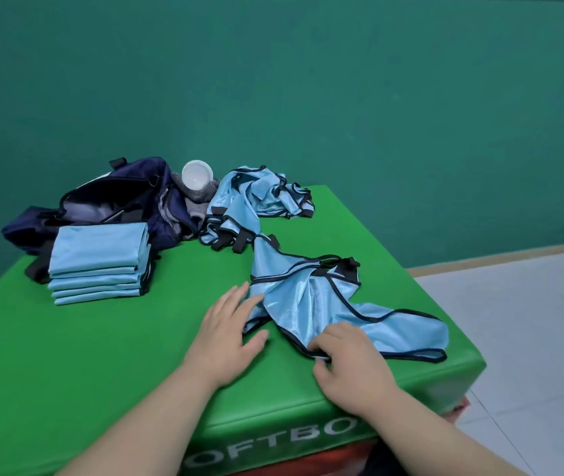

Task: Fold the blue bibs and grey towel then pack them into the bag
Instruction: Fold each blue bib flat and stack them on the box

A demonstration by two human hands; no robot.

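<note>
A crumpled light blue bib (311, 297) with dark trim lies on the green soft box (109, 348). My left hand (227, 333) rests flat with straight fingers on the bib's left edge. My right hand (346, 360) pinches the bib's near hem with curled fingers. A stack of several folded blue bibs (98, 266) sits at the left. Behind it lies the open navy bag (109, 204). More unfolded bibs (260, 197) are heaped at the back. The grey towel (194, 199) lies bunched between the bag and the heap.
A white round cap or cup (197, 174) sits on the grey towel. The box's right and near edges drop to a pale tiled floor (531, 321). A teal wall (308, 80) stands behind.
</note>
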